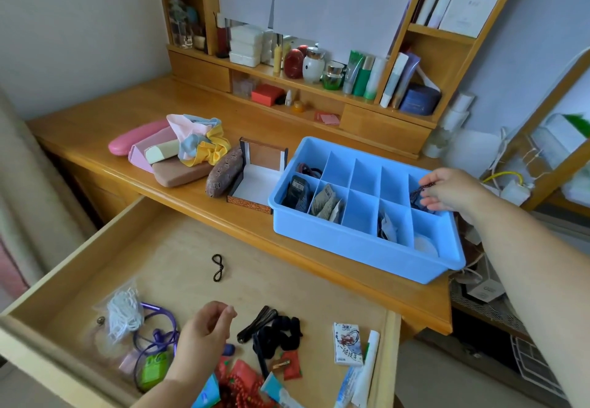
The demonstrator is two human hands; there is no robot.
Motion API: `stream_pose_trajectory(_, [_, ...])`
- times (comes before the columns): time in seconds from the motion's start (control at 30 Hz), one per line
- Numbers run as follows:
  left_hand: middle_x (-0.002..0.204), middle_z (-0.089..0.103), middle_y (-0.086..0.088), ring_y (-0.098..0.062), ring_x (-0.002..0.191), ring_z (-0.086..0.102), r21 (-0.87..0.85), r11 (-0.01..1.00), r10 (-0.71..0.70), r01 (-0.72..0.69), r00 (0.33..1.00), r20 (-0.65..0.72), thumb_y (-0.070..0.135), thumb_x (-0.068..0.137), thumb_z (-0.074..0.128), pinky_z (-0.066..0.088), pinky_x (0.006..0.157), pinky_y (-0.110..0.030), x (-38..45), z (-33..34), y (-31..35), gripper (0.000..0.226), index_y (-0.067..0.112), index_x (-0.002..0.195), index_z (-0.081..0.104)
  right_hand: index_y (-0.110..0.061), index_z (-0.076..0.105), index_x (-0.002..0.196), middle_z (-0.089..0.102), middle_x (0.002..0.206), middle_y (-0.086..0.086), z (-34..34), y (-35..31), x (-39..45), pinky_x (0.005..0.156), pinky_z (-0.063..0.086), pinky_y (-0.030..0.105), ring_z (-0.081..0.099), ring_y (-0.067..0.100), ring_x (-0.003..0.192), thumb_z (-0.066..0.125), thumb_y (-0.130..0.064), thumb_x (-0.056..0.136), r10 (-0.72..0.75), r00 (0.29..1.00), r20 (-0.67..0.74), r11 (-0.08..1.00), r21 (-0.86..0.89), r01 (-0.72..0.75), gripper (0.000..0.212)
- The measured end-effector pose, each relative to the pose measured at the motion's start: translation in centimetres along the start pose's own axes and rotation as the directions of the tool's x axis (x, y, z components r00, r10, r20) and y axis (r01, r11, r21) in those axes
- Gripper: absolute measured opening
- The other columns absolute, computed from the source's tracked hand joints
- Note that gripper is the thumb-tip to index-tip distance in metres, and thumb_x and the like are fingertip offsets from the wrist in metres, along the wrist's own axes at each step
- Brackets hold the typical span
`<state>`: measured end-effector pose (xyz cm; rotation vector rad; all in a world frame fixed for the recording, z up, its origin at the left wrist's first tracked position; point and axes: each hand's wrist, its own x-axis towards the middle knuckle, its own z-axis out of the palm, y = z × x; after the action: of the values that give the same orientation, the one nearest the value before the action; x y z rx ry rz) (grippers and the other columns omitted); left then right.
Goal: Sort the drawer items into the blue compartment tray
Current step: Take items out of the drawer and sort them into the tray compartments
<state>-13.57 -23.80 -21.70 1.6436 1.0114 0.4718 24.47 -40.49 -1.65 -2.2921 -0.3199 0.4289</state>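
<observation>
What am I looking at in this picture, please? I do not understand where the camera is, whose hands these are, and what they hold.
There is one picture, taken by a camera worn on a person's head, looking forward and down. No machine is here: both hands belong to that person. The right hand pinches a small dark item over the far right compartment of the blue tray, which stands on the wooden desk. Some compartments already hold small packets and dark bands. The left hand hovers with loosely curled fingers over the open drawer and holds nothing. In the drawer lie a black hair tie, black scrunchies, cords and small packets.
</observation>
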Motion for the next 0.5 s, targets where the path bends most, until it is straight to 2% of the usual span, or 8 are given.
stream_pose_trajectory(0.07, [0.048, 0.048, 0.001, -0.01, 0.042, 0.038, -0.009, 1.0, -0.002, 0.002, 1.0, 0.002, 0.022, 0.094, 0.057, 0.034, 0.047, -0.027, 0.0, -0.1, -0.1, 0.022, 0.015, 0.074, 0.063, -0.005, 0.058, 0.102, 0.058, 0.097, 0.021, -0.1, -0.1, 0.4, 0.046, 0.05, 0.015, 0.057, 0.019, 0.064, 0.04, 0.005, 0.094, -0.041, 0.995, -0.094, 0.999, 0.018, 0.043, 0.022])
stream_pose_trajectory(0.17, [0.049, 0.049, 0.0, -0.01, 0.042, 0.038, -0.007, 1.0, -0.005, 0.005, 1.0, 0.015, 0.022, 0.094, 0.057, 0.033, 0.047, -0.026, 0.2, -0.1, -0.4, 0.021, 0.016, 0.075, 0.064, -0.012, 0.059, 0.087, 0.065, 0.1, 0.021, -0.3, 0.1, 0.7, 0.071, 0.056, 0.035, 0.064, 0.029, 0.077, 0.043, 0.002, 0.091, -0.186, 0.931, -0.313, 0.983, -0.056, 0.178, 0.022])
stream_pose_trajectory(0.23, [0.049, 0.05, -0.001, -0.01, 0.042, 0.039, -0.001, 1.0, -0.004, 0.004, 1.0, 0.029, 0.023, 0.094, 0.056, 0.034, 0.046, -0.026, 0.3, 0.0, -0.5, 0.02, 0.017, 0.076, 0.064, -0.017, 0.061, 0.084, 0.067, 0.1, 0.016, -0.2, 0.6, 0.3, 0.068, 0.051, 0.032, 0.064, 0.032, 0.086, 0.044, -0.001, 0.089, -0.278, 0.879, -0.387, 0.958, -0.175, 0.226, 0.024])
stream_pose_trajectory(0.3, [0.049, 0.05, 0.0, -0.009, 0.042, 0.04, 0.007, 1.0, 0.0, 0.0, 0.999, 0.042, 0.024, 0.094, 0.055, 0.034, 0.044, -0.025, 0.2, 0.1, -0.6, 0.021, 0.018, 0.076, 0.064, -0.017, 0.064, 0.087, 0.066, 0.105, 0.012, 0.5, 1.3, -0.3, 0.069, 0.047, 0.031, 0.061, 0.031, 0.092, 0.045, -0.003, 0.091, -0.338, 0.904, -0.262, 0.898, -0.378, 0.226, 0.024])
stream_pose_trajectory(0.37, [0.049, 0.049, 0.0, -0.01, 0.042, 0.039, 0.005, 1.0, 0.004, -0.004, 0.999, 0.051, 0.023, 0.095, 0.055, 0.034, 0.044, -0.026, 0.0, 0.2, -0.6, 0.021, 0.019, 0.076, 0.064, -0.012, 0.067, 0.096, 0.065, 0.113, 0.009, 1.2, 1.7, -0.9, 0.079, 0.049, 0.035, 0.059, 0.029, 0.099, 0.044, -0.007, 0.093, -0.28, 0.96, 0.012, 0.728, -0.649, 0.221, 0.024])
stream_pose_trajectory(0.4, [0.048, 0.047, 0.001, -0.011, 0.042, 0.038, 0.009, 1.0, 0.005, -0.005, 0.999, 0.054, 0.023, 0.095, 0.054, 0.034, 0.044, -0.027, 0.0, 0.3, -0.6, 0.021, 0.018, 0.076, 0.064, -0.01, 0.067, 0.1, 0.065, 0.115, 0.008, 1.3, 1.6, -1.2, 0.083, 0.05, 0.037, 0.058, 0.029, 0.102, 0.043, -0.01, 0.094, -0.233, 0.968, 0.095, 0.646, -0.729, 0.227, 0.025])
stream_pose_trajectory(0.43, [0.048, 0.047, 0.001, -0.011, 0.042, 0.037, 0.016, 1.0, 0.005, -0.006, 0.998, 0.056, 0.024, 0.095, 0.054, 0.033, 0.045, -0.027, -0.1, 0.3, -0.5, 0.021, 0.018, 0.077, 0.064, -0.01, 0.066, 0.102, 0.064, 0.115, 0.009, 1.3, 1.4, -1.6, 0.086, 0.05, 0.038, 0.057, 0.029, 0.103, 0.042, -0.014, 0.095, -0.205, 0.969, 0.136, 0.592, -0.771, 0.233, 0.026])
stream_pose_trajectory(0.5, [0.048, 0.046, 0.002, -0.011, 0.042, 0.038, 0.049, 0.999, 0.01, -0.013, 0.998, 0.065, 0.025, 0.095, 0.054, 0.035, 0.047, -0.028, -0.1, 0.2, -0.5, 0.02, 0.019, 0.078, 0.063, -0.011, 0.066, 0.104, 0.062, 0.115, 0.008, 1.1, 0.8, -2.7, 0.087, 0.049, 0.041, 0.056, 0.029, 0.103, 0.04, -0.021, 0.098, -0.195, 0.97, 0.147, 0.573, -0.785, 0.235, 0.028])
